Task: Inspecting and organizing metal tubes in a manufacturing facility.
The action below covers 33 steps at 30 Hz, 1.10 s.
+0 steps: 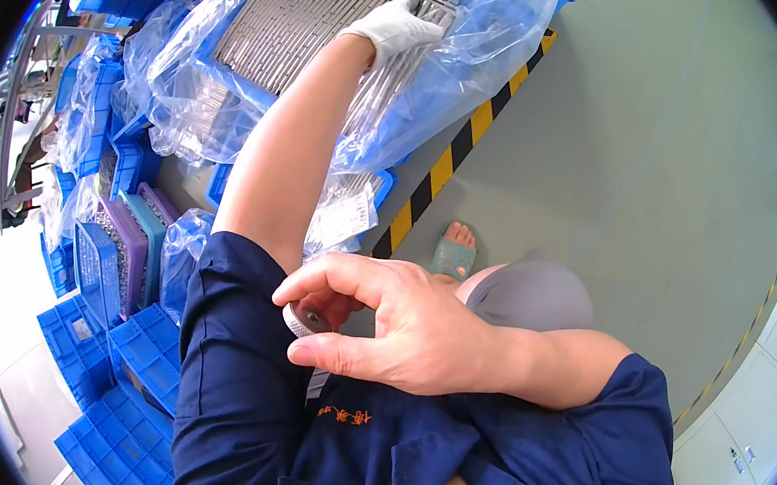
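Observation:
My left hand [396, 28], in a white glove, reaches out over a blue crate [267, 100] lined with clear plastic. Its fingers are bent around the end of a metal rod [435, 6] at the right side of the pile. Many slim silvery metal rods [288, 27] lie side by side in that crate. Close to my body, my bare right hand [399, 328] curls its thumb and fingers around a short round metal piece with a knurled rim [297, 322] and a dark middle. The palm side and some fingertips are hidden.
Blue crates [146, 355] and purple and teal baskets [127, 241] are stacked at left. A smaller plastic-wrapped bundle with a white label [342, 219] sits below the rods. Black-and-yellow floor tape [458, 146] runs beside the crate. White cabinets [747, 408] stand far right.

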Each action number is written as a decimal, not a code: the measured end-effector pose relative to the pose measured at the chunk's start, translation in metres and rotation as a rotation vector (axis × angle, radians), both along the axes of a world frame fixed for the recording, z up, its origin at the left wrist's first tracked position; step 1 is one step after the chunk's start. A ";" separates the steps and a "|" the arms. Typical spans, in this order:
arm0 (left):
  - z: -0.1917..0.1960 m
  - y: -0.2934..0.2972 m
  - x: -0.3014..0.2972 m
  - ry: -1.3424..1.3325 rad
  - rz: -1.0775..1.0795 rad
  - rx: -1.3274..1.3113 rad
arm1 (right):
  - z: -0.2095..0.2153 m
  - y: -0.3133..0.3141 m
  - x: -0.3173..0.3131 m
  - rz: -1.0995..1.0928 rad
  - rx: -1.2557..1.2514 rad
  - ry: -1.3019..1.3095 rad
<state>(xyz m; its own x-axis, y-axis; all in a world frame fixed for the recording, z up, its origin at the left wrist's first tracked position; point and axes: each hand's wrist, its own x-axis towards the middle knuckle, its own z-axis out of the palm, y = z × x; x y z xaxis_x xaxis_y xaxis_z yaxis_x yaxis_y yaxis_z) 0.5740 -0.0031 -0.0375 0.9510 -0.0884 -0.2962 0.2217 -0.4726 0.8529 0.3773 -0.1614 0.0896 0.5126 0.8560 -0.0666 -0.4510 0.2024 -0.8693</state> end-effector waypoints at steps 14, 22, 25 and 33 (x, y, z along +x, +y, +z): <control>0.008 0.019 -0.022 0.031 0.198 -0.151 | 0.004 -0.002 -0.001 0.074 -0.034 0.039; -0.010 0.037 -0.070 0.093 0.135 0.069 | 0.009 0.003 -0.003 0.118 -0.052 -0.012; -0.004 0.021 -0.067 -0.027 0.125 0.343 | 0.007 0.002 -0.004 0.087 -0.037 0.012; 0.010 0.011 -0.083 -0.007 0.284 0.255 | 0.007 0.006 -0.007 0.097 -0.040 0.001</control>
